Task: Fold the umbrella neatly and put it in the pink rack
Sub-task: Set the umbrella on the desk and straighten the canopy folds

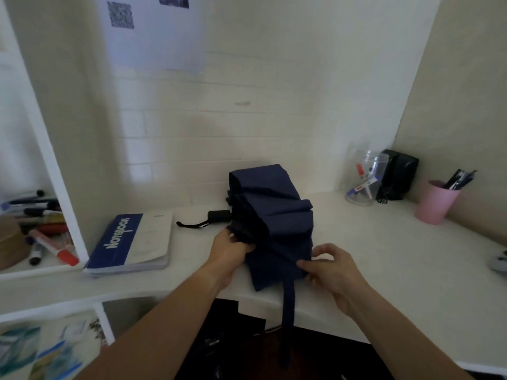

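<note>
Umbrella (271,215) lies frame centre on my desk (384,256); notebook (131,242) at its left, cup (434,201) at far right.

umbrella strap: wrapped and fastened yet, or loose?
Loose. The strap hangs off the counter edge below the umbrella, whose canopy folds are bunched; both hands grip the fabric.

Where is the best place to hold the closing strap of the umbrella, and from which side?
Probably its free end: the strap hangs over the desk edge below the umbrella. Come from the right with the right hand, already beside it.
</note>
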The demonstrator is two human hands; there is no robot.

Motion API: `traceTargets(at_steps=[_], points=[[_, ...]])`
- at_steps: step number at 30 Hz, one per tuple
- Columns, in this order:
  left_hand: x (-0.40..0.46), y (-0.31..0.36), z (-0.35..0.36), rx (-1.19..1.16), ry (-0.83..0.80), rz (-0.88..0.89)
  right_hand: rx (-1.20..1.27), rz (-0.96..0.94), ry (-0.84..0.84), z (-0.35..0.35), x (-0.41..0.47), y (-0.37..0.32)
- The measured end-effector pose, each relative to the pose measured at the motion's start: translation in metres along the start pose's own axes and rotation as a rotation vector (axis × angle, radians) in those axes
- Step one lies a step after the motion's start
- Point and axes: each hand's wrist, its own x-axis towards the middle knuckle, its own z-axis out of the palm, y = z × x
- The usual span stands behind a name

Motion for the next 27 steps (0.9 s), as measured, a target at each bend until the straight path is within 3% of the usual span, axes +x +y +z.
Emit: traceTargets(at_steps=[4,8,11,12,14,16,17,20,24,27], points=[[0.013,-0.001,0.000,-0.003,-0.125,-0.010,-0.088,-0.060,-0.113,0.000,-0.015,0.016],[0.007,0.005,-0.005,0.149,-0.164,-0.010,-0.300,-0.120,-0.090,-0.005,-0.008,0.015],[-0.012,0.007,-0.009,0.430,-0.024,0.092,-0.749,-0.331,0.023,-0.012,0.001,0.008],[-0.019,0.005,-0.010,0.580,0.082,0.215,-0.879,-0.450,0.086,-0.015,0.002,0.006],[-0.036,0.000,-0.012,0.761,0.222,0.684,-0.924,-0.726,0.092,-0.021,0.004,0.003],[-0.047,-0.002,-0.012,0.887,0.067,1.092,-0.925,-0.895,-0.026,-0.023,0.008,0.004],[-0.048,-0.004,-0.012,0.983,-0.090,1.180,-0.947,-0.917,-0.084,-0.023,0.011,0.004],[-0.036,-0.019,-0.021,1.321,-0.382,1.096,-1.028,-0.832,-0.197,-0.025,0.017,0.010],[-0.023,-0.029,-0.040,1.590,-0.466,0.761,-1.132,-0.746,-0.268,-0.035,0.019,0.019],[-0.026,-0.027,-0.044,1.647,-0.517,0.693,-1.188,-0.801,-0.254,-0.035,0.011,0.017]])
